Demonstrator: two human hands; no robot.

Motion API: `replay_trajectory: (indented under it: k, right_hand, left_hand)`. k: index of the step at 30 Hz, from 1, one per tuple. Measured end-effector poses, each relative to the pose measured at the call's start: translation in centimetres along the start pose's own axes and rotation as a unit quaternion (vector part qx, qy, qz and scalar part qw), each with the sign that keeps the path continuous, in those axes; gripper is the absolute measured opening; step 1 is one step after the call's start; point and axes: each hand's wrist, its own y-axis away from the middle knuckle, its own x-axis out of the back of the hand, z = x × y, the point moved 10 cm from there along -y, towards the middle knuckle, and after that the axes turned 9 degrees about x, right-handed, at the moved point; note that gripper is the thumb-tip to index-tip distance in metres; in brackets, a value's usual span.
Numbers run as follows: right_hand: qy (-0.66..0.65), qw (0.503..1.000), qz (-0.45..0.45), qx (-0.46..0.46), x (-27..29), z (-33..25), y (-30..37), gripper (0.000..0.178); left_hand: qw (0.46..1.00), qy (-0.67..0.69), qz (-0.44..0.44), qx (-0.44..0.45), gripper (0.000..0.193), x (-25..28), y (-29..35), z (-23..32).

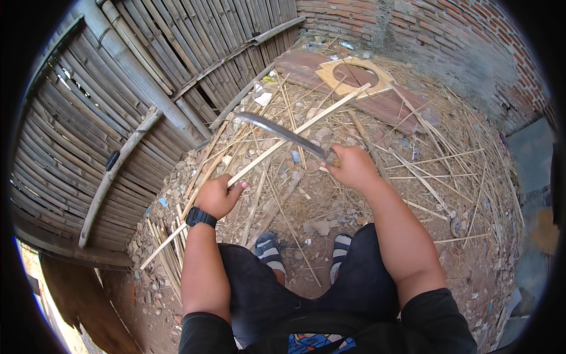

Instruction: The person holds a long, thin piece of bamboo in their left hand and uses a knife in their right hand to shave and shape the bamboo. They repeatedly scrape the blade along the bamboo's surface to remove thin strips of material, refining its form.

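Note:
My left hand point(216, 196), with a black watch on its wrist, is closed around a long pale bamboo strip point(268, 152). The strip slants from the lower left up to the far right. In my right hand point(351, 166) is the handle of a machete point(283, 131), gripped with the fingers wrapped round it. Its curved blade points to the far left and crosses over the strip ahead of my left hand. Whether the blade touches the strip, I cannot tell.
Several bamboo strips point(167, 248) lie bundled at the left. Loose sticks, straw and stones cover the ground. A brown board point(295, 66) with a yellow frame point(326, 72) on it lies far off. A bamboo wall point(135, 65) rises at left, a brick wall point(436, 50) behind.

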Motion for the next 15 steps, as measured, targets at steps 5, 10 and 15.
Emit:
replay_trajectory:
  k: [5, 10, 15]
  right_hand:
    - [0.018, 0.999, -0.021, 0.016, 0.8, -0.5, 0.1, 0.034]
    - [-0.043, 0.981, 0.074, -0.172, 3.6, 6.8, 0.6, 0.031]
    - [0.035, 0.998, 0.052, -0.026, 3.0, 2.6, 0.4, 0.035]
  left_hand:
    - [0.999, -0.008, 0.045, 0.005, 0.050, 0.9, -0.1, -0.1]
    - [0.998, -0.027, 0.055, 0.013, 0.053, 1.3, -0.1, -0.6]
    - [1.000, 0.012, 0.022, 0.010, 0.055, 0.7, -0.3, -2.0]
